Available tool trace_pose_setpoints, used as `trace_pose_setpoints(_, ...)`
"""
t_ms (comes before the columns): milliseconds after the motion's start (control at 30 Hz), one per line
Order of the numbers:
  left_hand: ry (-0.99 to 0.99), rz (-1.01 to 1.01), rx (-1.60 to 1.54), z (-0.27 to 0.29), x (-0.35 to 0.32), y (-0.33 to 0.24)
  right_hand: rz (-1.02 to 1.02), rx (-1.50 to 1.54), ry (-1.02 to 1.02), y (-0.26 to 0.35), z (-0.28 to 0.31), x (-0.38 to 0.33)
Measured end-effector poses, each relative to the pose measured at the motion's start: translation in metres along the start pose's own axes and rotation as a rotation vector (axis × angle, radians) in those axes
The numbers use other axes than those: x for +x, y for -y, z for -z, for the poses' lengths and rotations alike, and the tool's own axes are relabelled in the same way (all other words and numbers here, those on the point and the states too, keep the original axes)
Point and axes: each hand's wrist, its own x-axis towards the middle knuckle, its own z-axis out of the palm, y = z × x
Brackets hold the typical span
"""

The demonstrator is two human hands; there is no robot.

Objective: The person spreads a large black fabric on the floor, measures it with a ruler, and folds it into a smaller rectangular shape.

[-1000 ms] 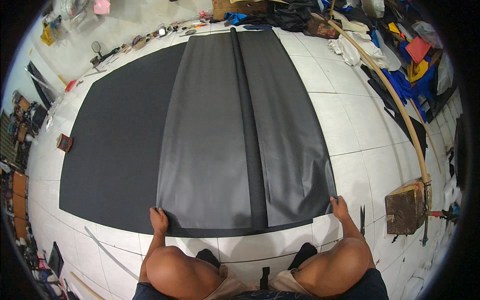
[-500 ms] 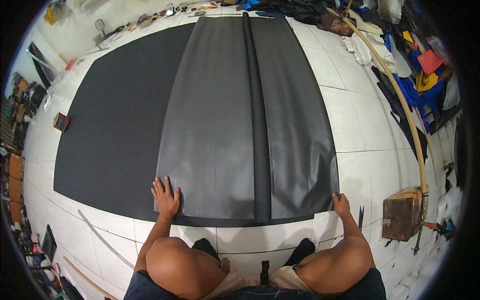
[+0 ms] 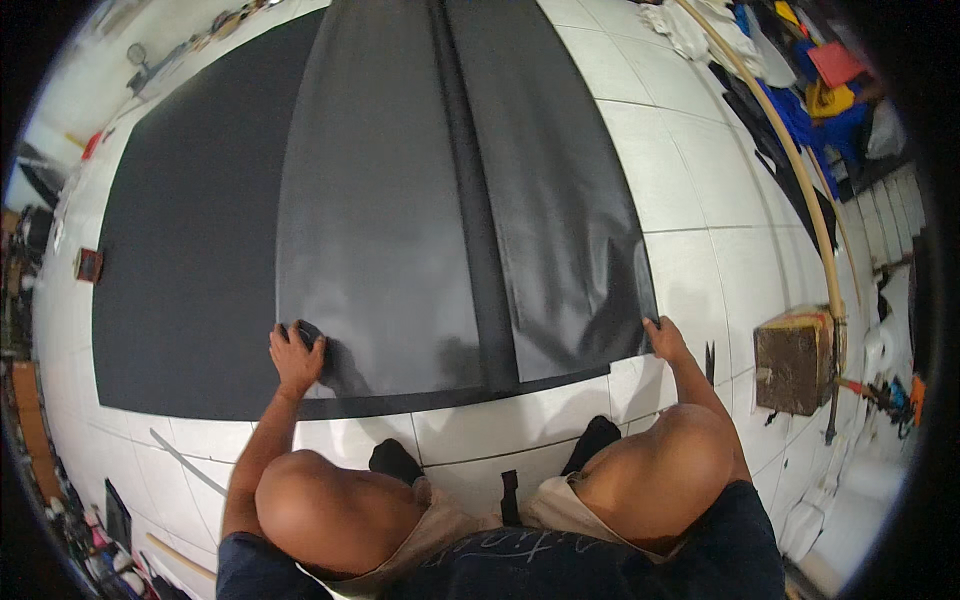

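A wide matte black sheet (image 3: 190,240) lies on the floor in front of me. Over it are two glossy dark grey sheet panels, a left panel (image 3: 380,230) and a wrinkled right panel (image 3: 570,220), with a dark strip (image 3: 482,260) running between them. At the near left edge, my left hand (image 3: 297,358) has its fingers curled round a small raised fold of the left panel. My right hand (image 3: 667,338) pinches the near right corner edge of the right panel, lifting it slightly.
White tiles (image 3: 690,280) surround the sheets. To the right stand a brown block-shaped box (image 3: 790,368), a long bent pole (image 3: 790,150) and piled coloured cloth (image 3: 835,100). Dark scissor-like blades (image 3: 710,362) lie beside my right forearm. A small tin (image 3: 88,265) sits at the left.
My left hand has gone from lying flat on the left panel to gripping its edge. My right hand keeps its pinch. The view has shifted, with the sheets appearing farther left and higher.
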Motion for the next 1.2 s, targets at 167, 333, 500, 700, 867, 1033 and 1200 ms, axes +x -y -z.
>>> trace_pose_setpoints(167,0.009,-0.853,-0.036,0.106,0.025,-0.154,0.003,0.02,-0.048,0.011,0.006,-0.019)
trace_pose_setpoints(333,0.175,-1.47,0.003,0.08,0.0,-0.307,0.045,-0.094,-0.143,0.015,0.005,-0.024)
trace_pose_setpoints(500,0.364,-1.349,0.408,0.024,-0.024,-0.339,-0.006,-0.072,-0.121,0.021,0.0,-0.028)
trace_pose_setpoints(700,0.47,-1.07,0.594,0.057,-0.001,-0.25,-0.003,-0.039,-0.151,0.02,-0.001,-0.032)
trace_pose_setpoints(867,0.482,-0.786,0.301,0.068,0.003,-0.221,-0.013,-0.073,-0.144,0.02,0.001,-0.03)
trace_pose_setpoints(1033,0.251,-0.38,-0.048,0.035,-0.002,-0.199,0.004,-0.084,-0.14,0.013,0.007,-0.027)
trace_pose_setpoints(1200,0.005,-0.298,-0.389,-0.008,0.01,-0.144,0.016,-0.162,-0.149,0.024,-0.001,-0.026)
